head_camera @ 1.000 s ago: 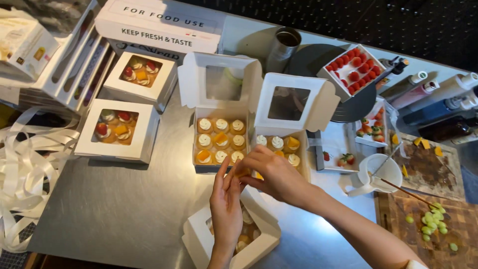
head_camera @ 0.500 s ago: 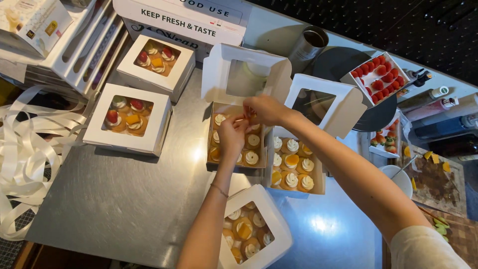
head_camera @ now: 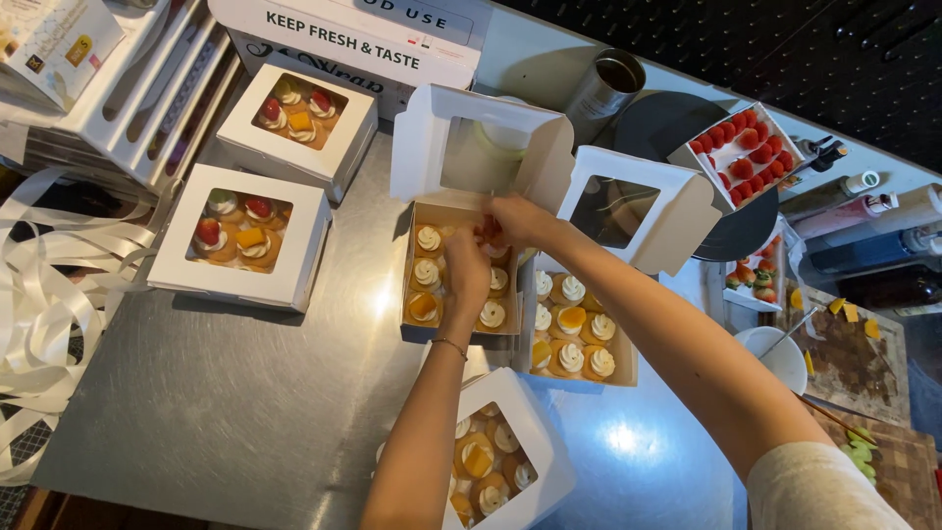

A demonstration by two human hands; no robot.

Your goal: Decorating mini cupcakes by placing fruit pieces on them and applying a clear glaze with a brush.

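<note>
Centre frame: left hand (head_camera: 466, 270) and right hand (head_camera: 517, 218) pinched together over the open tart box (head_camera: 424, 280); what they hold is hidden. Tarts (head_camera: 428, 272) look soft-topped, fragile; best lifted by the crust.

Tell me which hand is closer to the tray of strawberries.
Right. The right hand is over the open tart box, on the side toward the strawberry tray; the left hand sits farther away.

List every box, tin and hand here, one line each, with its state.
Left open box: lid up, tarts inside.
Right open box: lid up, tarts inside.
Two closed boxes: lids shut, fruit-topped tarts behind the windows.
Near box: lid shut, under the left arm.
Strawberry tray: uncovered, full.
Tin: upright, open.
Left hand: over the left open box.
Right hand: fingers meeting the left hand's.
</note>
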